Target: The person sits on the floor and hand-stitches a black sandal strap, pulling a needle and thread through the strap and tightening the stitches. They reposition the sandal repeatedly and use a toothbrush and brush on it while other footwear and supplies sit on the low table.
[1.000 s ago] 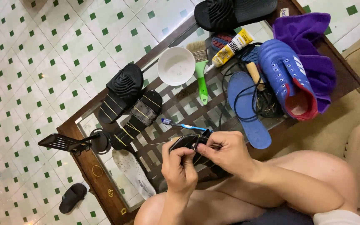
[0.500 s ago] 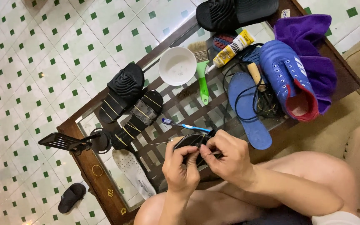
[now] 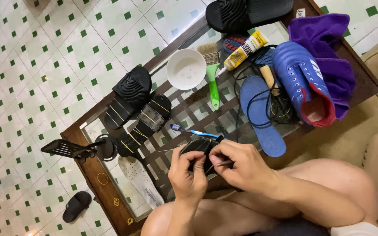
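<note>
Both my hands hold a black sandal [image 3: 197,147] with thin yellowish bands across it, just above my knees. My left hand [image 3: 188,175] grips its near side from below. My right hand [image 3: 240,165] pinches at its top edge; whatever is between the fingers is too small to tell. A blue toothbrush [image 3: 194,131] lies on the glass table just beyond the sandal. Two more black sandals [image 3: 133,89] [image 3: 147,123] bound with bands lie to the far left on the table.
The wood-framed glass table [image 3: 93,171] also carries a white bowl [image 3: 186,68], a green-handled brush [image 3: 212,74], a yellow tube [image 3: 244,49], a blue insole [image 3: 259,113], black cord, a blue shoe [image 3: 302,81] on a purple cloth [image 3: 329,41] and a black slide [image 3: 246,13]. Tiled floor lies to the left.
My hands and the sandal have barely shifted; the right fingers have worked slightly along the sandal's edge.
</note>
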